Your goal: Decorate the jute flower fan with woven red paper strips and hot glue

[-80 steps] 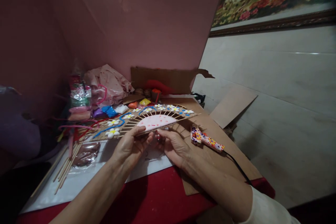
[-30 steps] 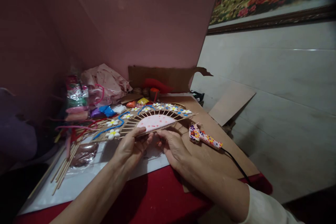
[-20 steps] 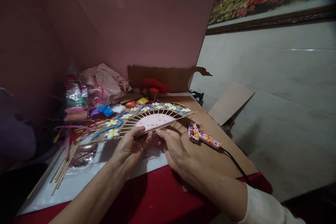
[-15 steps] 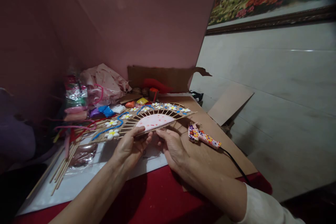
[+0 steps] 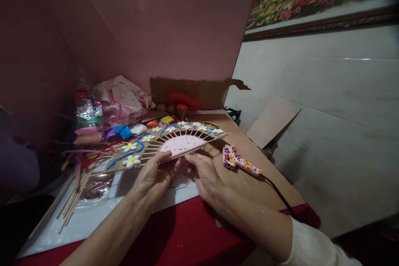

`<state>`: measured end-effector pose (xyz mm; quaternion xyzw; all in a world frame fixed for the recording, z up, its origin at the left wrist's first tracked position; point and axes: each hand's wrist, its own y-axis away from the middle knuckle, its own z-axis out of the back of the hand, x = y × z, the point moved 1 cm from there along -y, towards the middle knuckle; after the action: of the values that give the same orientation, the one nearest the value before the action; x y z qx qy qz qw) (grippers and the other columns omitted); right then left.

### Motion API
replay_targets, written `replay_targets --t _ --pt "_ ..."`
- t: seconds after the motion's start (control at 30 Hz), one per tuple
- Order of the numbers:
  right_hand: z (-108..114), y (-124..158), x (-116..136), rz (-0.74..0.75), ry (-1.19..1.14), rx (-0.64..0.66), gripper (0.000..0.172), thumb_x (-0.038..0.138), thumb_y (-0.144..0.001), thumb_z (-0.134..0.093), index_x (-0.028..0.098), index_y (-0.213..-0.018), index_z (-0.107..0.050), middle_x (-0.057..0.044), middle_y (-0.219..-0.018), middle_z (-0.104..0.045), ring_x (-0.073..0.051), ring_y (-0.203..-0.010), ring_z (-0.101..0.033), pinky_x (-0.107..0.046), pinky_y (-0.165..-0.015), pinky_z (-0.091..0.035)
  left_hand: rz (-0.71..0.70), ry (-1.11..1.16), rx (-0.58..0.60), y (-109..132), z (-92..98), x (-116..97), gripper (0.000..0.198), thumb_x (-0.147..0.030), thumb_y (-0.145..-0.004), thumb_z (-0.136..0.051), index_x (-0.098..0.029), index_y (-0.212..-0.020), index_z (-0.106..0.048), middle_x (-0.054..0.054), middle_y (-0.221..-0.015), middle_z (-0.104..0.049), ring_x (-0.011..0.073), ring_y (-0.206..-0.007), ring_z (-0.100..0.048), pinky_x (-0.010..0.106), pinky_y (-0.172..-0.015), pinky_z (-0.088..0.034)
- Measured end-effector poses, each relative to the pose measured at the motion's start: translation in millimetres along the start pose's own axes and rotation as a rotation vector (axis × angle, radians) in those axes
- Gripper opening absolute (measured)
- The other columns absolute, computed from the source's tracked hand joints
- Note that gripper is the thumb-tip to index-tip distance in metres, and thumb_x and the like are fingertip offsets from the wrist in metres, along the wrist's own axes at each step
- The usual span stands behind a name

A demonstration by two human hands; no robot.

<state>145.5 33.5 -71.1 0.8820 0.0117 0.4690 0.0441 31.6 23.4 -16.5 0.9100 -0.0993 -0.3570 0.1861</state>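
Observation:
Both my hands hold up a handmade fan (image 5: 182, 144) by its straight lower edge, above the table. Its half-round centre is pale pink with red marks, and thin sticks spread from it to a brown outer band. White flowers with yellow middles, blue dots and a wavy blue line decorate that band. My left hand (image 5: 157, 172) is closed on the edge left of centre, thumb on top. My right hand (image 5: 201, 170) pinches the same edge just to the right. The fingers under the fan are partly hidden.
A flower-patterned glue gun (image 5: 240, 162) with a black cord lies on a cardboard sheet (image 5: 258, 187) at right. Loose wooden sticks (image 5: 75, 199) and a clear packet (image 5: 96, 187) lie at left. Coloured clay packets (image 5: 124, 131) and pink cloth (image 5: 123, 97) sit behind. Red cloth (image 5: 187, 232) covers the front.
The fan's outer ends have shifted very slightly left and down in view, along with a small shift of the whole scene. Both hands keep their hold.

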Motion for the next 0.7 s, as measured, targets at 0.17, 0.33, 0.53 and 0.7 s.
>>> replay_targets --t 0.17,0.33,0.53,0.7 --pt "1.6 -2.1 -0.2 0.025 0.030 -0.022 0.012 0.023 -0.063 -0.069 0.019 -0.075 -0.069 -0.001 -0.065 -0.062 -0.015 -0.063 -0.051 -0.027 -0.056 -0.037 0.009 0.015 -0.012 0.2 -0.8 -0.2 0.021 0.004 -0.077 -0.045 -0.009 -0.086 -0.058 0.010 -0.075 -0.065 0.0182 -0.067 -0.066 0.026 -0.060 -0.059" --pt "1.9 -1.7 0.8 0.031 0.055 -0.022 0.012 0.025 -0.063 -0.069 0.020 -0.075 -0.069 -0.002 -0.066 -0.063 -0.015 -0.064 -0.052 -0.028 -0.057 -0.038 0.020 0.040 -0.012 -1.7 0.3 0.1 0.021 0.005 -0.077 -0.044 -0.010 -0.086 -0.056 0.011 -0.079 -0.066 0.0198 -0.071 -0.068 0.028 -0.062 -0.059" --pt "0.5 1.2 4.1 0.030 0.075 -0.005 0.014 0.027 -0.063 -0.069 0.020 -0.075 -0.068 -0.002 -0.069 -0.064 -0.015 -0.065 -0.053 -0.028 -0.059 -0.040 0.033 0.042 -0.008 -1.5 -1.0 -0.4 0.022 0.005 -0.077 -0.043 -0.009 -0.087 -0.057 0.014 -0.081 -0.067 0.0217 -0.073 -0.068 0.029 -0.062 -0.059" --pt "-2.6 5.8 9.3 0.044 0.137 -0.013 0.019 0.030 -0.063 -0.071 0.017 -0.076 -0.066 -0.002 -0.070 -0.064 -0.012 -0.060 -0.051 -0.026 -0.056 -0.039 0.033 0.010 0.000 1.2 -0.6 -3.4 0.021 0.003 -0.078 -0.045 -0.009 -0.088 -0.058 0.011 -0.073 -0.068 0.0178 -0.060 -0.067 0.026 -0.056 -0.058"
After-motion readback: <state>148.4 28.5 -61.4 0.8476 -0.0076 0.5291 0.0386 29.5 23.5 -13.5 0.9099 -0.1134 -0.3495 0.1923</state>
